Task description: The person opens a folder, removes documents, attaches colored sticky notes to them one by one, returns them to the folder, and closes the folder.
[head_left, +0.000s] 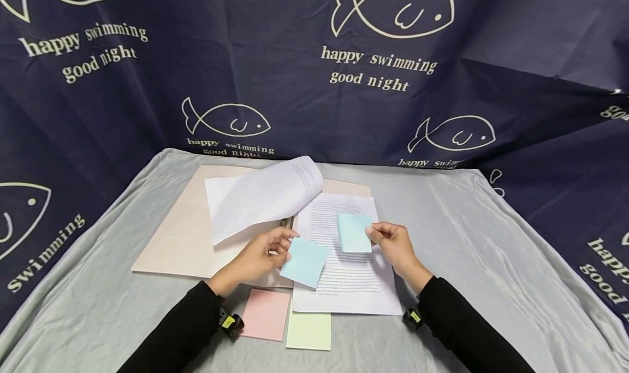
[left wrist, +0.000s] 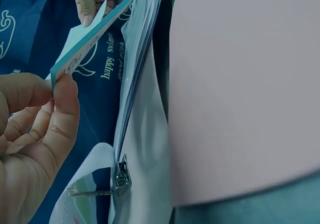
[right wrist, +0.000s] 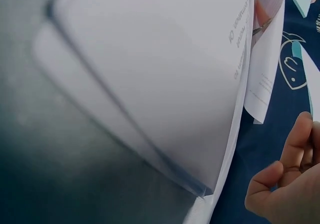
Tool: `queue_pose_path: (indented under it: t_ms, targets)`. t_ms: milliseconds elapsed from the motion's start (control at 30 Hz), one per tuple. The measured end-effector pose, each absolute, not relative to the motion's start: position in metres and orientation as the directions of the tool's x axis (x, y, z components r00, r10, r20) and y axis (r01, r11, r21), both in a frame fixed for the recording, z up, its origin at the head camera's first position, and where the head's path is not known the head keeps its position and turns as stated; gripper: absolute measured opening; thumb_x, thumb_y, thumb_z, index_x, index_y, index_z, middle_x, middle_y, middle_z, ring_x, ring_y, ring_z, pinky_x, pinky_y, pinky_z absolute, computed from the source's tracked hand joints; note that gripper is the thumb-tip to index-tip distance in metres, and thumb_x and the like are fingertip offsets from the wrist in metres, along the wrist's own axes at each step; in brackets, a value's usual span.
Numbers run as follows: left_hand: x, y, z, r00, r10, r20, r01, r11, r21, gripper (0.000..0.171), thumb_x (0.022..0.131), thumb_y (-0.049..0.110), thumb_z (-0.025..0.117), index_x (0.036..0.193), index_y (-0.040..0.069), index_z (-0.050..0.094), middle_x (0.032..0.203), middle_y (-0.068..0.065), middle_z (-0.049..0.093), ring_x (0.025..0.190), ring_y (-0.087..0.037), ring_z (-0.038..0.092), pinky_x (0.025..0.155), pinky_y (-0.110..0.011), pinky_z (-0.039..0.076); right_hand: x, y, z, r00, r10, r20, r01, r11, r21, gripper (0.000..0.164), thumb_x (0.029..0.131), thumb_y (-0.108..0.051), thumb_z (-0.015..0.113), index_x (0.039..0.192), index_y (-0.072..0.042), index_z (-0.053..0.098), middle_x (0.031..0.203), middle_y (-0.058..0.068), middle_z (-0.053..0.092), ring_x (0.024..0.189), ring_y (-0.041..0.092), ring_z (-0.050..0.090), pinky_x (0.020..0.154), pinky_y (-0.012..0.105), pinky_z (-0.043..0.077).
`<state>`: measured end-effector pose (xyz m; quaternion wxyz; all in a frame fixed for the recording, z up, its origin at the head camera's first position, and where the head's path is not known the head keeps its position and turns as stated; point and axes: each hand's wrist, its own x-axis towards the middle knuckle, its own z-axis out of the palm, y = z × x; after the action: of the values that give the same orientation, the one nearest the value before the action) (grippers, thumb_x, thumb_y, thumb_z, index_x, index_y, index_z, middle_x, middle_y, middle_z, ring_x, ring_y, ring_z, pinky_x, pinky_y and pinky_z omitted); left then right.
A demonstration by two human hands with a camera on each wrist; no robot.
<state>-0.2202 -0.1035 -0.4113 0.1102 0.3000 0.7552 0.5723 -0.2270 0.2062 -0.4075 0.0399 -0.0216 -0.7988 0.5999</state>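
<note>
My left hand [head_left: 262, 253] pinches a light blue sticky note pad [head_left: 304, 262] between thumb and fingers. In the left wrist view the pad's thick teal edge [left wrist: 92, 36] and printed underside show. A single light blue sticky note [head_left: 355, 232] is pinched at its right edge by my right hand [head_left: 395, 244], raised over a printed page [head_left: 344, 285]. To the left, another sheet [head_left: 265, 198] is turned over and curls upward. The papers lie in an open pale pink folder [head_left: 167, 242], with a metal clip [left wrist: 121, 176] at its spine.
A pink sticky note pad [head_left: 265, 315] and a light green one [head_left: 309, 333] lie on the grey cloth-covered table [head_left: 442, 220], nearest me. The printed page partly overlaps the green pad. A dark blue curtain [head_left: 295, 51] with fish drawings hangs behind and at both sides.
</note>
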Motion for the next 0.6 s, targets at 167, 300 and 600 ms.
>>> queue_pose_path:
  t_ms: [167,300,600]
  targets:
    - [-0.217,-0.112,-0.411,-0.798,0.58,0.163,0.322,0.181,0.929,0.04,0.083,-0.011,0.055,0.123,-0.007,0.048,0.088,-0.011,0.057,0.069,-0.018,0.056,0.06,-0.026,0.046,-0.231,0.205,-0.406,-0.991,0.05,0.122,-0.095,0.362,-0.927,0.018,0.086,-0.005,0.065,0.095,0.011,0.066,0.073,0.006,0.063,0.064,0.015,0.056,0.06,0.024,0.046]
    - [-0.209,-0.125,-0.411,-0.793,0.59,0.148,0.311,0.184,0.932,0.04,0.082,-0.012,0.056,0.121,-0.009,0.048,0.087,-0.01,0.057,0.072,-0.017,0.056,0.061,-0.025,0.046,-0.233,0.207,-0.403,-0.944,-0.042,0.327,-0.298,0.534,-0.791,0.008,0.082,-0.001,0.066,0.087,0.005,0.069,0.071,0.003,0.063,0.064,0.014,0.054,0.056,0.022,0.041]
    - [-0.184,-0.169,-0.418,-0.74,0.662,0.12,0.303,0.168,0.938,0.036,0.079,-0.016,0.05,0.115,-0.009,0.048,0.084,-0.011,0.055,0.069,-0.011,0.052,0.06,-0.023,0.045,-0.247,0.208,-0.399,-0.631,-0.442,0.637,-0.671,0.724,-0.163,0.013,0.072,0.006,0.07,0.083,0.0,0.071,0.067,0.002,0.059,0.058,0.015,0.053,0.054,0.031,0.042]
